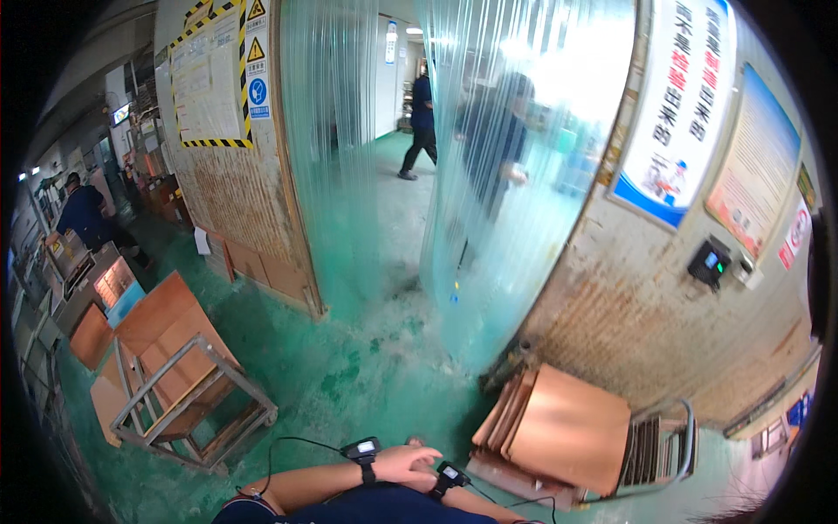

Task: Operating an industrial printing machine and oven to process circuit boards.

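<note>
My left hand point(403, 465) lies across my right hand point(426, 483) close in front of my body, at the lower middle of the view. The left fingers look stretched out and a little apart, pointing to the right. No object shows in them. Most of the right hand is covered by the left, so its fingers are hard to make out. A black strapped device point(361, 449) sits on my left wrist and a similar device point(451, 476) on my right, each with a thin black cable.
Ahead, a translucent strip curtain point(476, 175) hangs in a doorway, with two people behind it. A metal cart point(196, 410) with brown boards stands left. Copper-coloured sheets point(567, 428) are stacked on a trolley at right. Another person point(83, 210) works far left. The floor point(349, 384) is green.
</note>
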{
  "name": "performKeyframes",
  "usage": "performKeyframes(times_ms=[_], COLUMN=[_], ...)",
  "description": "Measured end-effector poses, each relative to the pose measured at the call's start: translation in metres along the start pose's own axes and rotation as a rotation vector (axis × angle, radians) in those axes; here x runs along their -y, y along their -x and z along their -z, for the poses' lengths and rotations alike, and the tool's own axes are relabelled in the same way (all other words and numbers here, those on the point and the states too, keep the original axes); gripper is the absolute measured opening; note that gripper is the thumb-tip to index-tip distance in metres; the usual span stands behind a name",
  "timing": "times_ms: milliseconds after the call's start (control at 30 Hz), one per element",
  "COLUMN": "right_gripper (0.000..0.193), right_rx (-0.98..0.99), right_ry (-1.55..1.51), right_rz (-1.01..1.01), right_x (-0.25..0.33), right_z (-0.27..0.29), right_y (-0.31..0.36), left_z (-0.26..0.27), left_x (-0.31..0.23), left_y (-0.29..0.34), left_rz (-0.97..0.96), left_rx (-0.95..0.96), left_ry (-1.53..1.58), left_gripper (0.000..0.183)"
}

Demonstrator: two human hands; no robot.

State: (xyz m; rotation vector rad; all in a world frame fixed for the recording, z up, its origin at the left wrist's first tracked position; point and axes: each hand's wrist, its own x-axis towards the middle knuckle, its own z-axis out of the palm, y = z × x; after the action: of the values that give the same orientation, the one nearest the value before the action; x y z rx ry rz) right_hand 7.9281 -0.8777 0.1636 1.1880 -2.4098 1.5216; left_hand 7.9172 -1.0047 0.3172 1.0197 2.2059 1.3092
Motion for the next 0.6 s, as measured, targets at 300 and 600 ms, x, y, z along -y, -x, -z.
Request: performKeyframes(times_ms=[300, 600], right_gripper=[0.028, 0.049], right_rx=[0.503, 0.292], right_ry=[0.322, 0.419], right_rz=[-0.277, -0.048], right_x=[-0.065, -0.160], right_z=[0.172, 0.234], right_y=[-0.244, -0.471], left_z=[0.205, 0.359], left_x=[0.056, 0.158], left_y=[-0.066, -0.198], left_rz=[0.299, 0.069], left_rx=[-0.646, -0.739], left_ry=[0.100, -0.230], left_gripper=[0.034, 0.025])
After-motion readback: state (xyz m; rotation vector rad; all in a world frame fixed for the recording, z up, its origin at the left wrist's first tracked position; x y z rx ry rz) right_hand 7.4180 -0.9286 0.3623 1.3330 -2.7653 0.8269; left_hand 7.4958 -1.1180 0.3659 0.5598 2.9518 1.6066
